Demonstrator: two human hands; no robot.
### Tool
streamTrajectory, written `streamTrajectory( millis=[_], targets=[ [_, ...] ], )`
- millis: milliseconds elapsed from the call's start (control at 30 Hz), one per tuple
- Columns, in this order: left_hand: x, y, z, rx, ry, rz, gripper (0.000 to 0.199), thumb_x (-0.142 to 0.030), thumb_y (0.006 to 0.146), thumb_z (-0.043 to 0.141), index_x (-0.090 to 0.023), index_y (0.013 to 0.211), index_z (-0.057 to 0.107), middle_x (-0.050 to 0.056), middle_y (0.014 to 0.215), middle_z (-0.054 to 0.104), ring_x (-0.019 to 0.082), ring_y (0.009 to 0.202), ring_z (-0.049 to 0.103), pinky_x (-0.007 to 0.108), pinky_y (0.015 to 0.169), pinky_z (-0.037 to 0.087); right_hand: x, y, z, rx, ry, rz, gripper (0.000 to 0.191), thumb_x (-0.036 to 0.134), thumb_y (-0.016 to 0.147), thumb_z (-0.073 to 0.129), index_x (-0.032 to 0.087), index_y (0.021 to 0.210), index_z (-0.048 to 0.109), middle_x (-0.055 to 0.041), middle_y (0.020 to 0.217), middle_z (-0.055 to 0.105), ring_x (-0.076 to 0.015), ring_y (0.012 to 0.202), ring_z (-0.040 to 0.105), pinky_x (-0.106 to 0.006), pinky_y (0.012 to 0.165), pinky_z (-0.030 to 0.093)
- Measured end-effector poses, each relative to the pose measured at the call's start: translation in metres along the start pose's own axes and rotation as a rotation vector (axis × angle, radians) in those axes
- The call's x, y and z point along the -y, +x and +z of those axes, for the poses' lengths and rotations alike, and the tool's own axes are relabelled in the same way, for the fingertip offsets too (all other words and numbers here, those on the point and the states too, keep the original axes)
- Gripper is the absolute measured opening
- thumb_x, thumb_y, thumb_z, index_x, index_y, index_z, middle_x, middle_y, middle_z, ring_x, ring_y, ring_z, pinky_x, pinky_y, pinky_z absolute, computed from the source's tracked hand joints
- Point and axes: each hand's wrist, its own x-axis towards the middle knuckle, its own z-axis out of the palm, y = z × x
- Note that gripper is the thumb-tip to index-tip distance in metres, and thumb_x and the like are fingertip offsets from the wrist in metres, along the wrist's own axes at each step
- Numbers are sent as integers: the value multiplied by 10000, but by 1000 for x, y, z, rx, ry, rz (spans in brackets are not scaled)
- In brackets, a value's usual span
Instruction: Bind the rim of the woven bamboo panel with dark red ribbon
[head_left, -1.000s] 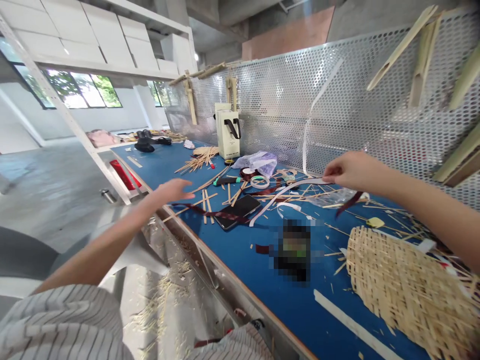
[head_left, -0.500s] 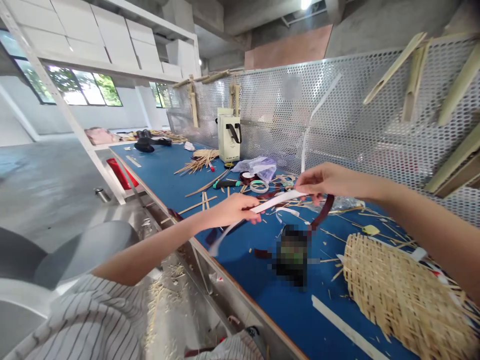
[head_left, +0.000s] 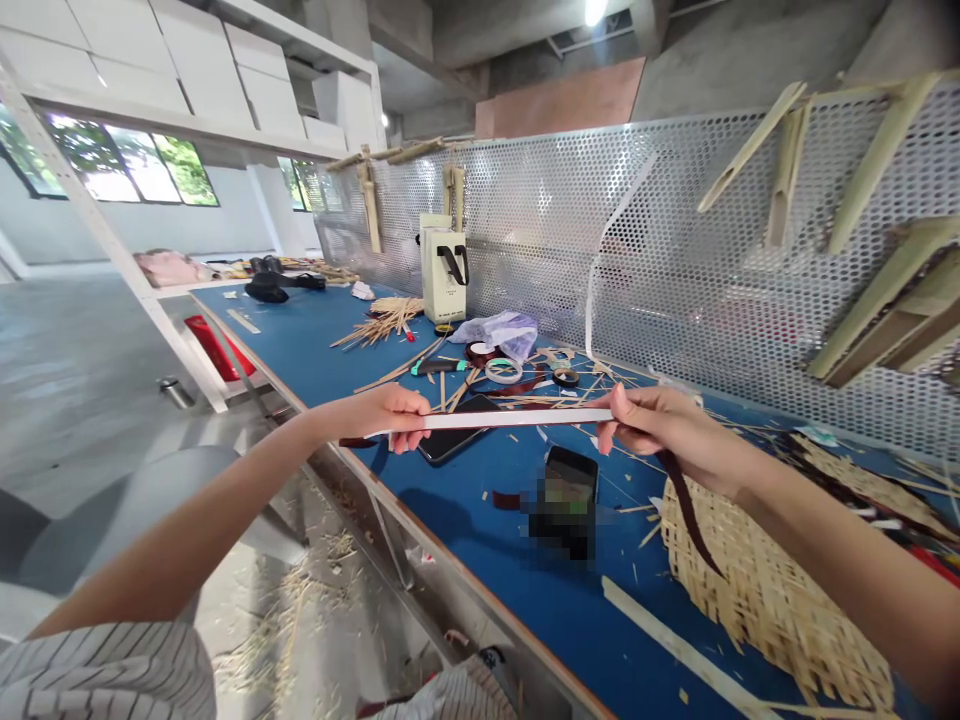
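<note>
left hand (head_left: pixel 382 418) and right hand (head_left: pixel 667 430) pinch a white strip (head_left: pixel 517 419) taut; the bamboo weave (head_left: pixel 757 590) on the tabletop (head_left: pixel 517 590) shows unfinished loose ends.

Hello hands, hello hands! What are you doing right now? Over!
Left hand, right hand: pinching white strip, held straight. Dark ribbon hanging by right hand. Phone below strip.

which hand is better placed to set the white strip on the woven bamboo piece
Right, probably: the right hand grips the white strip close to the woven bamboo piece, while the left hand holds the far end by the phone, farther off.
</note>
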Motion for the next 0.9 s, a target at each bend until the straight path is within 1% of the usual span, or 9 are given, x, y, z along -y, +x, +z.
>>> streamTrajectory(
  millis=[133, 267, 400, 467, 567, 667, 733, 800, 900],
  targets=[
    [-2, -2, -1, 34, 13, 19, 290, -380, 846, 496, -146, 690, 567, 12, 640, 624, 107, 556, 582, 206, 559, 460, -2, -13, 13, -5, 36, -24, 526, 625, 853, 472, 120, 822, 618, -53, 631, 564, -74, 455, 229, -263, 464, 131],
    [-1, 0, -3, 30, 30, 18, 291, -376, 852, 482, -155, 681, 562, 6, 626, 628, 113, 574, 586, 209, 591, 469, -5, -30, 20, 1, 159, 50, 602, 670, 864, 329, 141, 841, 615, -55, 611, 545, -102, 469, 289, -266, 469, 177],
    [2, 6, -1, 48, 85, 35, 296, -387, 859, 463, -166, 694, 573, -2, 601, 616, 121, 593, 591, 201, 598, 461, -9, -46, 25, 29, 174, 111, 354, 475, 851, 509, 149, 780, 629, -43, 593, 565, -94, 472, 308, -258, 471, 189],
    [5, 11, -1, 48, 109, 29, 291, -394, 855, 464, -171, 704, 574, 0, 621, 626, 122, 588, 596, 195, 569, 449, -12, -53, 27, 100, 190, 143, 232, 369, 823, 573, 148, 818, 645, -58, 690, 621, -90, 496, 344, -242, 478, 225],
    [10, 16, -3, 80, 152, -3, 261, -387, 835, 488, -171, 722, 581, 11, 678, 649, 121, 561, 597, 190, 520, 430, -16, -64, 29, 185, 255, 203, 225, 352, 812, 620, 150, 910, 633, -82, 856, 653, -103, 592, 478, -223, 550, 350],
    [15, 20, -7, 76, 179, -30, 250, -376, 828, 486, -173, 708, 568, 5, 670, 647, 128, 571, 605, 193, 540, 438, -23, -76, 28, 194, 274, 254, 274, 403, 824, 634, 158, 945, 614, -93, 932, 649, -120, 665, 563, -239, 627, 420],
    [17, 23, -8, 42, 183, -39, 269, -377, 827, 475, -175, 661, 539, -8, 614, 626, 132, 564, 601, 195, 554, 432, -29, -83, 27, 171, 242, 262, 282, 431, 838, 620, 159, 914, 626, -88, 899, 650, -87, 566, 528, -207, 537, 384],
    [18, 27, -8, 18, 209, -23, 292, -370, 827, 466, -176, 614, 518, -18, 563, 604, 131, 559, 586, 193, 570, 414, -35, -89, 26, 133, 214, 240, 297, 450, 849, 602, 156, 868, 637, -83, 846, 648, -47, 462, 423, -189, 445, 280],
    [18, 33, -7, 14, 256, 13, 292, -357, 837, 451, -174, 623, 532, -17, 576, 608, 132, 599, 570, 190, 601, 389, -45, -94, 23, 96, 203, 189, 316, 474, 866, 570, 169, 912, 638, -96, 868, 650, -38, 442, 327, -213, 424, 186]
  ],
)
